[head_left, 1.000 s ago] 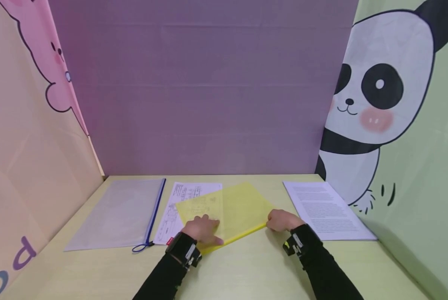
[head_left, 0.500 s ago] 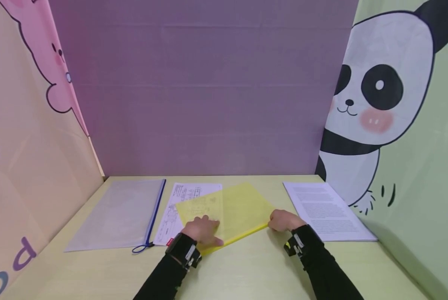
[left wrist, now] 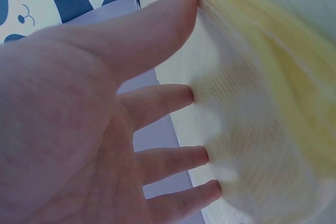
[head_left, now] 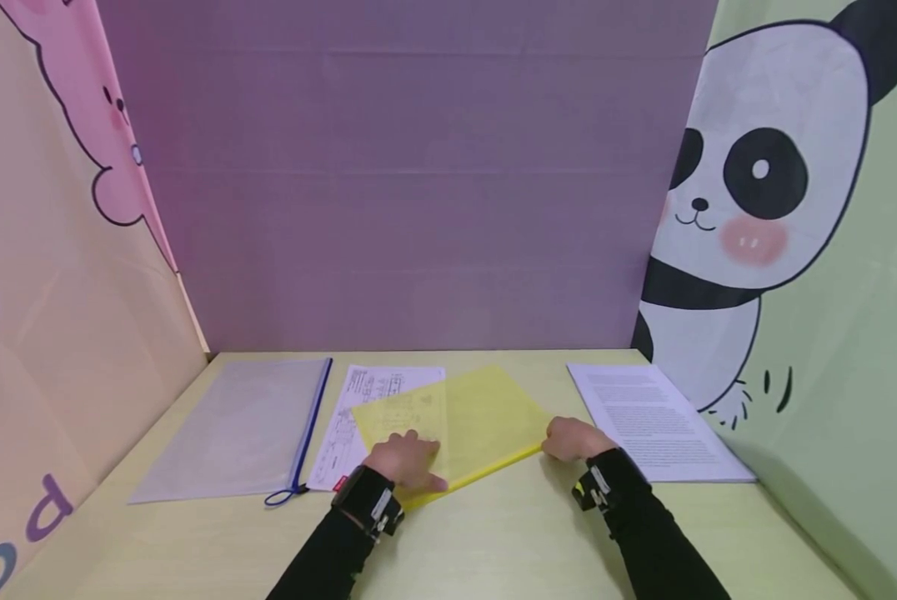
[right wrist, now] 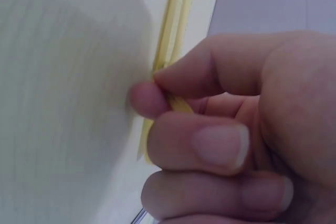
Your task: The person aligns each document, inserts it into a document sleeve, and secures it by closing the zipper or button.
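A translucent yellow zip document bag (head_left: 493, 408) lies slanted on the table, its thick yellow zip edge (right wrist: 172, 24) toward me. My left hand (head_left: 406, 461) rests on the bag's left part with fingers spread and nearly straight. In the left wrist view, the fingertips (left wrist: 184, 94) press against the ribbed yellow film and the thumb touches it near the edge. At the zip's right end, my right hand (head_left: 574, 439) pinches a small yellow zip pull (right wrist: 180, 103) between thumb and forefinger; its other fingers are curled. Part of the pull is hidden by the fingers.
A printed sheet (head_left: 369, 383) lies partly under the yellow bag. To the left is a clear zip bag (head_left: 231, 433) with a blue edge and looped cord (head_left: 283, 496). A stack of printed paper (head_left: 643, 417) lies at right. Panels (head_left: 418, 208) enclose the table's back and sides.
My right hand has slid slightly to the right along the zip edge, and more of the yellow edge shows to its left. My left hand and the bag stay put.
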`<state>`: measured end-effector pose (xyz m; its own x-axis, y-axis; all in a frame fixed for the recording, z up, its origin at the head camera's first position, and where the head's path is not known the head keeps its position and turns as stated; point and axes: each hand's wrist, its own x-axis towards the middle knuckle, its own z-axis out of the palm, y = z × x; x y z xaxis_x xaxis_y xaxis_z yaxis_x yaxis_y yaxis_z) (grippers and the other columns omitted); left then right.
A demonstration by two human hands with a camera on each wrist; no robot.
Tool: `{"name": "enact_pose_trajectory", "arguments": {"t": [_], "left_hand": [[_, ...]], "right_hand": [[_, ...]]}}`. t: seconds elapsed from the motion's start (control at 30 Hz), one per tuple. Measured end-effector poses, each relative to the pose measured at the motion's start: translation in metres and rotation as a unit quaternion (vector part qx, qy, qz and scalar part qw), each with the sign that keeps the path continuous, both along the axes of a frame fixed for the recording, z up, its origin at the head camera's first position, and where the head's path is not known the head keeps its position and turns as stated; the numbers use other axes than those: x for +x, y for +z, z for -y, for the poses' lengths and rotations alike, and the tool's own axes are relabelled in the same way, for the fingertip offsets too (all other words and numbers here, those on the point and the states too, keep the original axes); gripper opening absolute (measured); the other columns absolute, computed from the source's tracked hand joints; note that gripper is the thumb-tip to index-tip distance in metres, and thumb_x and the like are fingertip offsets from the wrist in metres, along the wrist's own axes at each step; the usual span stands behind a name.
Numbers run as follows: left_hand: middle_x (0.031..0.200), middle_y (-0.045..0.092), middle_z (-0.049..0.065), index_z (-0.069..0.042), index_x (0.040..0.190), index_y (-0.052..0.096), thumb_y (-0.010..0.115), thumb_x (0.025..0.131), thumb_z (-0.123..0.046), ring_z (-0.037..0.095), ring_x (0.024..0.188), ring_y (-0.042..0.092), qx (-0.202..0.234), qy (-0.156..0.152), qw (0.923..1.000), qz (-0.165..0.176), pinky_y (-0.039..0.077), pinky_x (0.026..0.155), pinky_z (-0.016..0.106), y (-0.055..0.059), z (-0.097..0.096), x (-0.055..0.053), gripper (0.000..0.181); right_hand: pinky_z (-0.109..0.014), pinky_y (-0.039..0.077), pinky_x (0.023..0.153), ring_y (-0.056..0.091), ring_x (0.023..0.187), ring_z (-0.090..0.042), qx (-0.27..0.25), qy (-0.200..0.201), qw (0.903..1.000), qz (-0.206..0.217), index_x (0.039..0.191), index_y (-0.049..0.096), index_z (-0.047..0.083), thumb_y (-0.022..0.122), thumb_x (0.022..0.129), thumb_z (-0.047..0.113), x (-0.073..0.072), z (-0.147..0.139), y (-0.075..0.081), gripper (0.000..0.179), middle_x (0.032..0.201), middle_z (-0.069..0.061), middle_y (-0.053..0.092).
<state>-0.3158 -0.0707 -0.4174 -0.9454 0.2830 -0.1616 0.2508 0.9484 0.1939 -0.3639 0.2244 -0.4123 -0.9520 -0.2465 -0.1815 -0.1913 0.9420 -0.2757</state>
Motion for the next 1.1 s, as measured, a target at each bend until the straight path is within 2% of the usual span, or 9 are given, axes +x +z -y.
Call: {"name": "enact_pose_trajectory", "arguments": {"t": [0.4,0.63,1.1], "left_hand": [[0.128,0.058,0.013,-0.022,0.145,0.059,0.074,0.085,-0.058,0.032,0.109,0.053,0.003,0.004,1.0000,0.005,0.049,0.090,0.053,0.003,0.001,0.001,0.071],[0.129,0.058,0.013,-0.022,0.145,0.059,0.075,0.085,-0.057,0.032,0.111,0.054,0.004,0.001,1.0000,0.005,0.049,0.092,0.053,0.003,-0.001,0.002,0.071],[0.128,0.058,0.012,-0.023,0.145,0.059,0.075,0.085,-0.058,0.031,0.109,0.053,0.001,0.006,1.0000,0.007,0.049,0.091,0.053,0.002,-0.001,0.001,0.071]], "right_hand": [[-0.028,0.033,0.058,0.041,0.059,-0.018,-0.003,-0.001,1.0000,-0.007,0.077,0.059,0.005,0.056,0.092,0.009,0.001,-0.003,0.006,0.017,0.067,-0.003,0.048],[-0.028,0.034,0.057,0.042,0.059,-0.018,0.000,-0.005,0.9996,-0.027,0.074,0.058,0.004,0.056,0.091,0.009,-0.002,-0.012,0.001,0.017,0.066,-0.003,0.047],[-0.028,0.036,0.058,0.045,0.060,-0.019,-0.008,-0.022,0.9994,-0.026,0.078,0.060,0.004,0.056,0.091,0.010,0.000,-0.015,0.003,0.015,0.068,-0.005,0.051]]}}
